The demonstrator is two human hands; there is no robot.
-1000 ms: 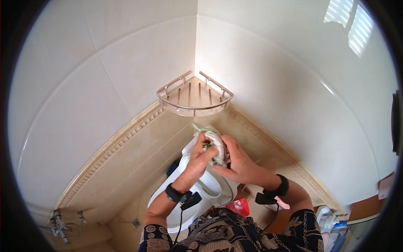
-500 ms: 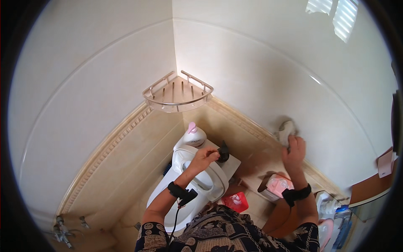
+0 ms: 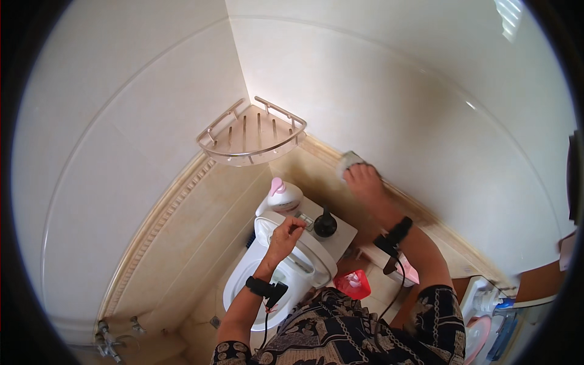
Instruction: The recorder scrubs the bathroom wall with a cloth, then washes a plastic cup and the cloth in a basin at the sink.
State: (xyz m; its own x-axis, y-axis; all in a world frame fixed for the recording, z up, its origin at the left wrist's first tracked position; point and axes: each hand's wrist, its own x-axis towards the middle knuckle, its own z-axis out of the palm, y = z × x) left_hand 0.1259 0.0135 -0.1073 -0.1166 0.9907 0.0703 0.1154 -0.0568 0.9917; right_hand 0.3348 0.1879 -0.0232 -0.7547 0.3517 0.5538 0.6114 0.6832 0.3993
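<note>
My right hand (image 3: 367, 185) is closed on a pale, crumpled cloth (image 3: 351, 160). It presses the cloth to the right wall, just at the raised beige trim (image 3: 321, 149). Over the toilet (image 3: 243, 275) hovers my left hand (image 3: 283, 239), fingers curled together, with nothing visible in them. Closest to its fingertips are the flush button (image 3: 306, 220) on the white tank top and a dark round pump bottle (image 3: 325, 224). A white bottle with a pink pump (image 3: 283, 198) stands behind, toward the corner.
A metal-railed corner shelf (image 3: 251, 137) juts out above the tank. On the floor, right of the toilet, sits a red bin (image 3: 353, 285) with white paper inside. A pink package (image 3: 409, 271) is partly hidden by my right arm. Taps (image 3: 107, 342) project at lower left.
My right hand and the cloth have moved left along the wall, down onto the trim. The left hand has drawn back slightly from the dark bottle. The view has shifted a little.
</note>
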